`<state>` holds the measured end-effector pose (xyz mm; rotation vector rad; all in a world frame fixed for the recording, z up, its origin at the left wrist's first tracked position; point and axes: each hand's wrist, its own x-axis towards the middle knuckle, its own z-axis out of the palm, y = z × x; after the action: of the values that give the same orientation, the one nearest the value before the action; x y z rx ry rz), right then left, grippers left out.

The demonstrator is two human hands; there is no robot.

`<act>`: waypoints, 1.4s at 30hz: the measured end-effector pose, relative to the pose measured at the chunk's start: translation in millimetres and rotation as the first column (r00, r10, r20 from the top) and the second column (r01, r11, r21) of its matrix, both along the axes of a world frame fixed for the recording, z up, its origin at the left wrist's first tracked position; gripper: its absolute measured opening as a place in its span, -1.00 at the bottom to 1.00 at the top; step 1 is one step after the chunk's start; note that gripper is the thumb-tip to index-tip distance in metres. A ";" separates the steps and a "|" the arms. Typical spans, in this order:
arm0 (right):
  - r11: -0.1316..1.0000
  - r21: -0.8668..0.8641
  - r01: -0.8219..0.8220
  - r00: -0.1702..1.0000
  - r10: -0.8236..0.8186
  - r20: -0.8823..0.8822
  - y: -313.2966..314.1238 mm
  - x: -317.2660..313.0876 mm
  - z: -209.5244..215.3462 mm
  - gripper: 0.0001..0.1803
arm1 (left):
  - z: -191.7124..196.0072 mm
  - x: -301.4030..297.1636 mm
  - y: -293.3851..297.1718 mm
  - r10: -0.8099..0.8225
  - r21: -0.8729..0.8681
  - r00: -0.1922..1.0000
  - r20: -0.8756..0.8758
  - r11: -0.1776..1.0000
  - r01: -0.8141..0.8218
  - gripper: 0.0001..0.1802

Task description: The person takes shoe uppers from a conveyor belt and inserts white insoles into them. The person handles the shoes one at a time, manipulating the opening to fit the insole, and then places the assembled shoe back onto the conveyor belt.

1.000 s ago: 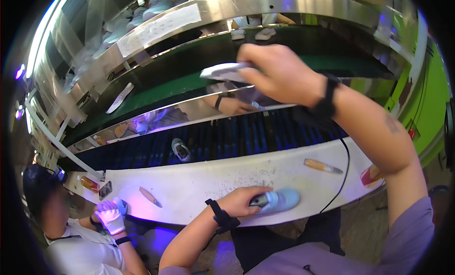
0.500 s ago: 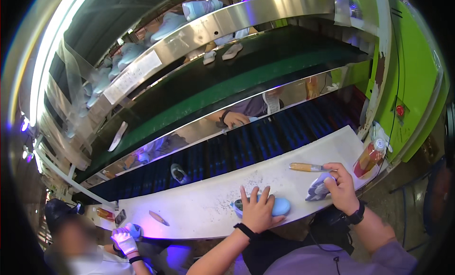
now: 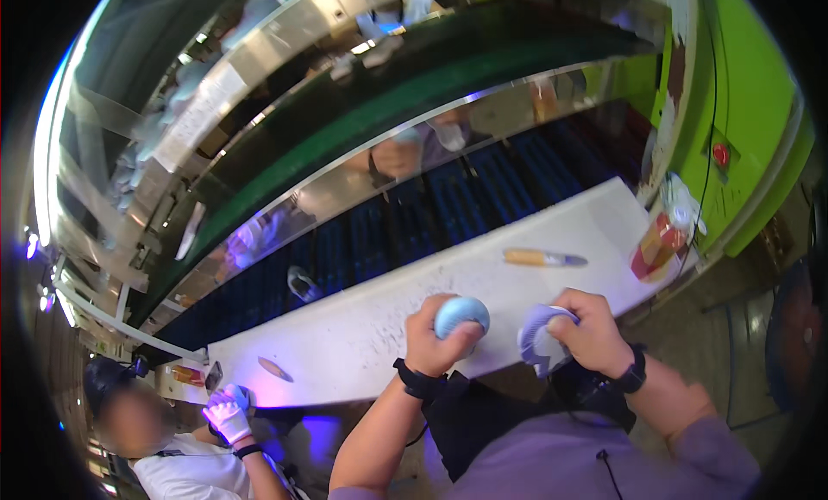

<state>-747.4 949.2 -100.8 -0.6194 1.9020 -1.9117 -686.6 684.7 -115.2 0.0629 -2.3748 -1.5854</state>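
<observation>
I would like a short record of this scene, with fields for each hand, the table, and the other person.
left hand: the left hand grips a round light-blue object over the white table
right hand: the right hand holds a pale lilac shoe-like piece
on the table: a brush with a tan handle, a red and orange bottle at the right end
behind the table: a dark blue belt carrying one shoe part
other person: at lower left, wearing a white glove
</observation>
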 end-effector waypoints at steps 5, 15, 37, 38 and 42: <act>0.959 -0.192 -0.209 0.974 0.187 -0.129 -42.9 3.0 -14.1 -0.76 | -37.2 9.3 19.0 -0.094 0.245 0.975 -0.202 0.959 0.144 -0.45; 0.960 -0.170 -0.223 0.971 0.202 -0.131 -54.7 14.1 -14.7 -0.72 | 3.9 73.1 57.2 0.185 0.027 0.959 -0.215 0.983 -0.184 -0.60; 0.980 0.014 -0.199 0.922 0.192 -0.336 -27.2 39.9 -19.4 -0.55 | -10.1 99.7 59.5 0.077 -0.153 0.963 -0.257 0.981 -0.119 -0.57; 0.979 0.017 -0.201 0.926 0.196 -0.324 -27.3 37.1 -19.1 -0.55 | -9.5 96.8 58.0 0.071 -0.176 0.959 -0.273 0.977 -0.122 -0.58; 0.956 0.158 -0.247 0.945 0.273 -0.180 -15.5 29.8 -9.3 -0.30 | -9.3 91.6 59.8 0.070 -0.227 0.952 -0.297 0.963 -0.141 -0.61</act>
<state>-717.6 933.7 -110.0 -1.0001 1.9348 -1.5937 -595.1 744.6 -124.5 -0.0842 -2.2748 -1.1521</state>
